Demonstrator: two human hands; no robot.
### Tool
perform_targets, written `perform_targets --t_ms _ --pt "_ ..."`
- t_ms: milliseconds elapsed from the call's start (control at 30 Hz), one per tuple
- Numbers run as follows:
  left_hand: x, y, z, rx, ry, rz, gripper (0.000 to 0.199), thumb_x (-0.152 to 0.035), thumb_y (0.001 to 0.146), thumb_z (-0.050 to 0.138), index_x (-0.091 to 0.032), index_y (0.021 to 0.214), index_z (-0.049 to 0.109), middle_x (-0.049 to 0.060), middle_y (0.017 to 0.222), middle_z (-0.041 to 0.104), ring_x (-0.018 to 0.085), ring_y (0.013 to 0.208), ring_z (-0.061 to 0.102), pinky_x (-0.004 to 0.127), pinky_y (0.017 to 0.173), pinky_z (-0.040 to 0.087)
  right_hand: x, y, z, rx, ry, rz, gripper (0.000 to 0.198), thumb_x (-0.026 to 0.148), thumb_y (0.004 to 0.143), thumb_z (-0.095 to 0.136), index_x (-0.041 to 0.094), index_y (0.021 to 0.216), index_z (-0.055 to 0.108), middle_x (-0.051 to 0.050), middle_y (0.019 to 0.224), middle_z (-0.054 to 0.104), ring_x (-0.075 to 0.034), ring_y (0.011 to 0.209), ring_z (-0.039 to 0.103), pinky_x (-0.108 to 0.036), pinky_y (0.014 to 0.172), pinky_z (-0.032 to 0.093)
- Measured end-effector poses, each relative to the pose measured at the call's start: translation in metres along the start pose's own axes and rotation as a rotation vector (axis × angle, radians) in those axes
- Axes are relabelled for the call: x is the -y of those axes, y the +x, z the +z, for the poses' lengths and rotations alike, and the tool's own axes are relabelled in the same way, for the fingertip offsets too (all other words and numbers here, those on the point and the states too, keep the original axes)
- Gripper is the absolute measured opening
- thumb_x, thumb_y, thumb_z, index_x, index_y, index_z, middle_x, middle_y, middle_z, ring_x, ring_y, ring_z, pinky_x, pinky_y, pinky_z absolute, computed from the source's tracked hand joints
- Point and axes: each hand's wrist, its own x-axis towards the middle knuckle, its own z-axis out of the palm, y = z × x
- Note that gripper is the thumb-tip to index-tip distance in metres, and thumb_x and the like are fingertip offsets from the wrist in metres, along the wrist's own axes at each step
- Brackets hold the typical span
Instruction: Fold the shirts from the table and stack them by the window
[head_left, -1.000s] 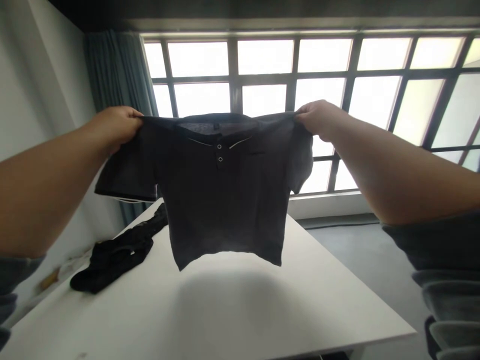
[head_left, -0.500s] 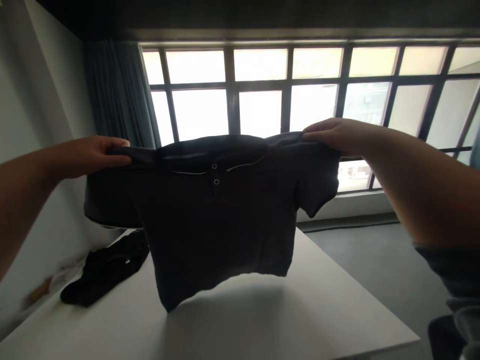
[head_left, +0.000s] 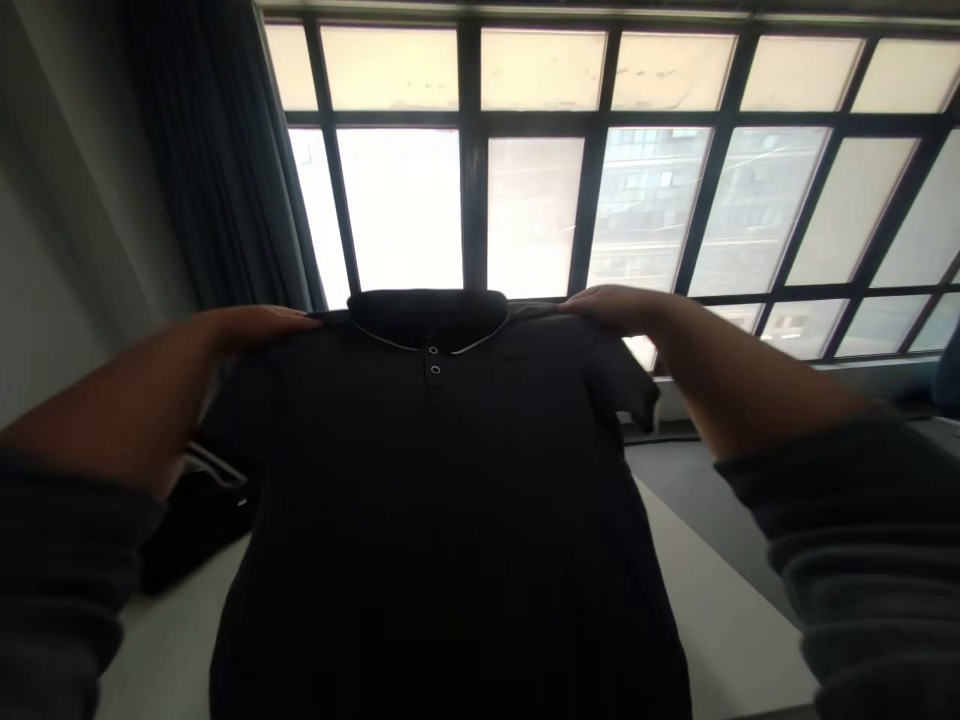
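A dark short-sleeved polo shirt hangs spread out in front of me, its collar up and its front with two ringed buttons facing me. Light piping runs along the collar, and a pale stripe edges the sleeve on the left. My left hand is closed on the shoulder at the left, slightly blurred. On the other shoulder, close to the collar, my right hand pinches the cloth. The lower hem lies beyond the bottom of the view.
Behind the shirt is a white table, largely covered by it. A black garment lies on the table at the left. Large framed windows fill the far wall, with a dark curtain at their left.
The shirt now hangs straighter and fills more of the view, its front stretched downward. Both hands have come nearer the collar. My view has tilted up, showing more window.
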Motion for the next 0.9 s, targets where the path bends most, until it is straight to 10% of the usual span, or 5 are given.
perform_targets --t_ms 200,467,600,700,900 --pt "0.062 0.119 0.125 -0.097 0.530 -0.186 0.070 -0.068 0.080 0.065 -0.011 0.119 0.074 0.027 0.134 0.068 0.046 0.130 0.060 0.057 0.105 0.049 -0.067 0.074 0.145 0.100 -0.620 0.251 0.058 0.041 0.103 0.059 0.003 0.147 0.057 -0.028 0.150 0.050 -0.034 0.140 0.052 -0.043 0.120 0.042" --pt "0.141 0.159 0.327 0.175 0.518 -0.097 0.074 -0.069 0.087 0.057 -0.030 0.150 0.058 0.015 0.162 0.048 0.038 0.147 0.048 0.053 0.116 0.042 -0.185 0.071 0.305 0.465 -0.638 0.296 0.059 0.046 0.106 0.052 0.012 0.154 0.054 -0.020 0.160 0.042 -0.029 0.149 0.043 -0.037 0.125 0.035" --pt "0.165 0.167 0.360 0.136 0.532 -0.143 0.074 -0.066 0.094 0.045 -0.030 0.158 0.048 0.013 0.171 0.034 0.042 0.154 0.035 0.062 0.117 0.038 -0.219 0.069 0.328 0.391 -0.643 0.306 0.066 0.054 0.110 0.035 0.027 0.169 0.027 -0.013 0.173 0.014 -0.032 0.160 0.020 -0.057 0.130 0.020" --pt "0.173 0.179 0.362 0.055 0.560 -0.218 0.068 -0.062 0.100 0.028 -0.028 0.154 0.054 0.017 0.166 0.040 0.046 0.149 0.038 0.067 0.112 0.040 -0.227 0.082 0.336 0.314 -0.650 0.346 0.063 0.059 0.110 0.027 0.033 0.167 0.033 -0.012 0.171 0.020 -0.038 0.156 0.026 -0.068 0.124 0.021" --pt "0.176 0.201 0.370 0.028 0.566 -0.167 0.067 -0.060 0.101 0.030 -0.025 0.151 0.057 0.014 0.166 0.043 0.038 0.152 0.036 0.058 0.122 0.034 -0.224 0.115 0.360 0.282 -0.640 0.294 0.065 0.053 0.110 0.027 0.021 0.164 0.042 -0.013 0.172 0.019 -0.031 0.159 0.021 -0.050 0.132 0.019"
